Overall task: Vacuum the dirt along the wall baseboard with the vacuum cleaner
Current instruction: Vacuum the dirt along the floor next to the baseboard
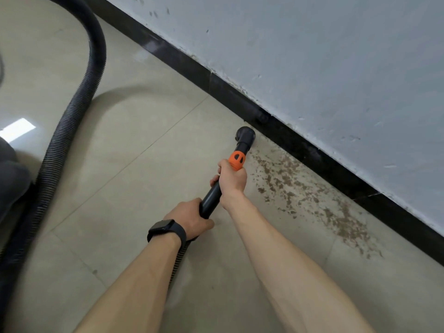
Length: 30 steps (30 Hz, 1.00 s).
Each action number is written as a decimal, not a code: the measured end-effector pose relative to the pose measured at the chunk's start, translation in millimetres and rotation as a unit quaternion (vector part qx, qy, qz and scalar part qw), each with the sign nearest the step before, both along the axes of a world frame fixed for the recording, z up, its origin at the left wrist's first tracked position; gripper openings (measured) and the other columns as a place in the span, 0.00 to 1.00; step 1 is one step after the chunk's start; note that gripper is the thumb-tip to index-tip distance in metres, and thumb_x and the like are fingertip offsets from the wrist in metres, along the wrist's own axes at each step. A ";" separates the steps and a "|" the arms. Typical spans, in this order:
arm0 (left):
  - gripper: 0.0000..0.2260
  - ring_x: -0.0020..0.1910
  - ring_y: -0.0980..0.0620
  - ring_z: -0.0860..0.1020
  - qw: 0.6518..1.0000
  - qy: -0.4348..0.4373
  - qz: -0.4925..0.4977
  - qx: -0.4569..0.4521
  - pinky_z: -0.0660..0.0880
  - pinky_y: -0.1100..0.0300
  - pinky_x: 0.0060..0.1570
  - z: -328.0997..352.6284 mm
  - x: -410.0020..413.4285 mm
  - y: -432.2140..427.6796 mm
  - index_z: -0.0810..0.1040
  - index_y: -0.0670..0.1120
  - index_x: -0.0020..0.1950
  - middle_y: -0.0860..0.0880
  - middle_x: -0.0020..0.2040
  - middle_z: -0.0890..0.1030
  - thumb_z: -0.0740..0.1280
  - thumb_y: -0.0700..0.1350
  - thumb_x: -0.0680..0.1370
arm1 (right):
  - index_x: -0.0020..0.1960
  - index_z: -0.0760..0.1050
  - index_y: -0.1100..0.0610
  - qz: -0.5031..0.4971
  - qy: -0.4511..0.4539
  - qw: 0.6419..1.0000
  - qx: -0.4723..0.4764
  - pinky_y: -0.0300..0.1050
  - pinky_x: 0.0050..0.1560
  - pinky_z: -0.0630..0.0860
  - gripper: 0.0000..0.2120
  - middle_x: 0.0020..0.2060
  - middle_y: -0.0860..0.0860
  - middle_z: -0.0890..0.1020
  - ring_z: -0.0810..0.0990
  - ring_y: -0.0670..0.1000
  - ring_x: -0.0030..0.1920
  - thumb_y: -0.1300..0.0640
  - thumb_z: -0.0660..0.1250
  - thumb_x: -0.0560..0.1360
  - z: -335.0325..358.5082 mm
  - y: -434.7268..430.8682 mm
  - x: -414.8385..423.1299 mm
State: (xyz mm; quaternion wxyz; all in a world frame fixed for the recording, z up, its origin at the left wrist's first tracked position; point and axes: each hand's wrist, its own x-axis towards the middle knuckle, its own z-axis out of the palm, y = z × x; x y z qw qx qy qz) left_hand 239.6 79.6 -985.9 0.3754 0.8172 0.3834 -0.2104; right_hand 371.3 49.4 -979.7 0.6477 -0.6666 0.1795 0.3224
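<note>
I hold a black vacuum wand (212,197) with an orange collar (236,160) in both hands. My right hand (231,179) grips the wand just below the collar. My left hand (192,218), with a dark watch on the wrist, grips it lower down where the ribbed hose joins. The round black nozzle (245,135) rests on the floor tile, close to the black baseboard (319,152). Brown dirt (312,200) is scattered on the tile along the baseboard, to the right of the nozzle.
The ribbed black hose (69,126) loops across the beige tiled floor on the left. A dark shape (12,179) sits at the left edge. The scuffed pale wall (336,68) rises above the baseboard. Bare tile spreads left of the wand.
</note>
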 end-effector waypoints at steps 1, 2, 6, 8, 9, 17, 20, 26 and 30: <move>0.15 0.35 0.54 0.78 1.000 -0.011 0.005 0.006 0.73 0.60 0.33 -0.5 3.5 -1.6 0.71 0.55 0.49 0.53 0.39 0.78 0.69 0.58 0.67 | 0.48 0.70 0.59 0.003 -0.006 1.000 -0.005 0.43 0.26 0.72 0.07 0.25 0.49 0.73 0.70 0.49 0.19 0.63 0.67 0.72 0.4 1.7 5.3; 0.15 0.36 0.54 0.78 1.000 -0.022 0.008 0.013 0.73 0.59 0.33 -0.9 7.1 -3.1 0.70 0.54 0.50 0.53 0.39 0.77 0.69 0.58 0.69 | 0.48 0.70 0.59 0.007 -0.012 1.000 -0.010 0.43 0.26 0.72 0.07 0.24 0.48 0.73 0.70 0.49 0.19 0.63 0.67 0.72 0.6 3.4 10.5; 0.15 0.36 0.53 0.76 0.998 -0.059 0.026 0.021 0.71 0.57 0.33 -1.9 19.8 -6.2 0.67 0.52 0.52 0.53 0.41 0.75 0.69 0.56 0.73 | 0.47 0.71 0.59 0.011 -0.034 0.999 -0.032 0.41 0.25 0.73 0.06 0.21 0.45 0.73 0.71 0.49 0.19 0.62 0.67 0.72 -2.7 10.6 25.9; 0.15 0.38 0.51 0.76 0.997 -0.068 0.029 0.023 0.72 0.56 0.35 -3.5 22.2 -5.8 0.65 0.52 0.53 0.52 0.43 0.75 0.68 0.55 0.74 | 0.49 0.71 0.59 0.021 -0.048 0.997 -0.055 0.41 0.25 0.73 0.07 0.19 0.44 0.73 0.72 0.49 0.19 0.60 0.67 0.73 -7.0 15.4 27.1; 0.15 0.39 0.50 0.76 0.997 -0.070 0.033 0.023 0.72 0.56 0.36 -4.7 22.3 -5.7 0.64 0.53 0.54 0.51 0.44 0.75 0.67 0.54 0.75 | 0.50 0.71 0.59 0.025 -0.054 0.996 -0.064 0.40 0.25 0.73 0.08 0.18 0.44 0.74 0.73 0.49 0.19 0.59 0.67 0.73 -8.7 18.2 26.2; 0.13 0.38 0.49 0.77 0.984 -0.103 0.141 -0.030 0.71 0.57 0.32 -4.3 24.5 6.5 0.68 0.47 0.54 0.47 0.45 0.77 0.69 0.49 0.75 | 0.59 0.70 0.61 0.104 -0.064 0.990 -0.076 0.41 0.27 0.76 0.16 0.30 0.51 0.79 0.76 0.48 0.20 0.58 0.68 0.74 -3.9 48.6 26.7; 0.12 0.34 0.51 0.78 0.981 -0.116 0.150 -0.041 0.70 0.61 0.28 0.8 24.3 13.0 0.69 0.47 0.53 0.48 0.41 0.78 0.69 0.49 0.75 | 0.62 0.71 0.64 0.118 -0.046 0.991 -0.045 0.43 0.29 0.78 0.20 0.38 0.54 0.80 0.78 0.49 0.22 0.57 0.71 0.74 1.3 53.5 30.2; 0.12 0.32 0.52 0.78 0.991 -0.097 0.086 -0.022 0.71 0.61 0.29 5.8 -1.0 16.3 0.66 0.54 0.45 0.50 0.38 0.79 0.69 0.53 0.72 | 0.60 0.68 0.59 0.096 -0.017 0.995 -0.006 0.46 0.30 0.80 0.19 0.42 0.56 0.79 0.81 0.52 0.25 0.58 0.71 0.74 9.3 34.3 20.1; 0.14 0.31 0.54 0.80 0.998 -0.044 0.053 -0.014 0.78 0.58 0.31 9.1 -47.5 12.5 0.70 0.57 0.45 0.53 0.36 0.80 0.67 0.59 0.64 | 0.56 0.65 0.55 0.075 0.004 0.997 0.002 0.48 0.31 0.80 0.16 0.40 0.54 0.78 0.81 0.53 0.26 0.58 0.69 0.74 6.3 11.5 -30.3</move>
